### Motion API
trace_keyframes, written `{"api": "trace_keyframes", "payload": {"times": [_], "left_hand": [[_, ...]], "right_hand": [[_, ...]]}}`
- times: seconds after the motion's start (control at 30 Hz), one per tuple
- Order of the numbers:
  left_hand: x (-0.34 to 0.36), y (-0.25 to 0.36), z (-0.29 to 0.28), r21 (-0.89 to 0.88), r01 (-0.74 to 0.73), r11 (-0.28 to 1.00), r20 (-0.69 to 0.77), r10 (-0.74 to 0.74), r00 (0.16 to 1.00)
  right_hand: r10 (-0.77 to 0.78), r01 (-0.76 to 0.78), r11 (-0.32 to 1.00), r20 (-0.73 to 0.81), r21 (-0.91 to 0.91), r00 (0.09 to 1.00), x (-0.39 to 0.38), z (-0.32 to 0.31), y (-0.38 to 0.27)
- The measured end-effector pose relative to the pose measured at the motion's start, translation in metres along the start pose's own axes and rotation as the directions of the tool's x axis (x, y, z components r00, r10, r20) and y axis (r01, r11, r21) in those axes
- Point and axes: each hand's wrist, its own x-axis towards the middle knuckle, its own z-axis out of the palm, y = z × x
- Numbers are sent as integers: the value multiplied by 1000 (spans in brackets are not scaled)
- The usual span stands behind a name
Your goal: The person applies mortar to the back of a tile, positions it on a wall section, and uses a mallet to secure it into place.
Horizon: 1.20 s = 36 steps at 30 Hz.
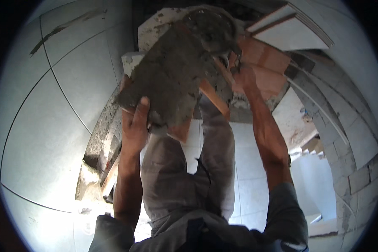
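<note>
A tile (164, 77) with its upper face coated in wet grey mortar is tilted in front of me, above my legs. My left hand (134, 126) grips its near left corner, thumb on the mortar and fingers underneath. On the far right side, my right hand (242, 79) is closed on a mortar-caked trowel (234, 63); mortar hides most of its shape. Just beyond the coated tile is a round pan (210, 31) of wet mortar. Bare reddish-brown strips (214, 98) show at the tile's near right edge.
Large pale tiles (42, 117) cover the wall at left. Terracotta-coloured tiles (264, 63) lie right of the pan, below stacked white-edged tiles (292, 31). Stair steps with bare blocks (359, 178) run down the right. Rubble and rough mortar (103, 143) line the left wall's foot.
</note>
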Motion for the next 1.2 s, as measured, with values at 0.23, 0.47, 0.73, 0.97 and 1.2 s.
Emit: {"api": "trace_keyframes", "payload": {"times": [0.23, 0.47, 0.73, 0.97, 1.2], "left_hand": [[5, 23, 9, -127, 165, 978, -34, -170, 985], [13, 36, 24, -191, 247, 950, -64, -264, 962], [9, 45, 34, -171, 272, 947, -178, -301, 937], [9, 26, 15, -92, 206, 974, -29, -209, 977], [9, 22, 18, -136, 177, 975, -46, -184, 982]], "right_hand": [[126, -154, 968, 145, 199, 981, -47, -15, 18], [237, -255, 966, 246, 44, 940, -31, -11, -5], [50, -42, 999, 431, -26, 901, -42, -41, -23], [-261, 133, 913, 301, 385, 917, -74, -57, -38], [-244, 57, 892, 371, 448, 896, -72, -68, -80]]}}
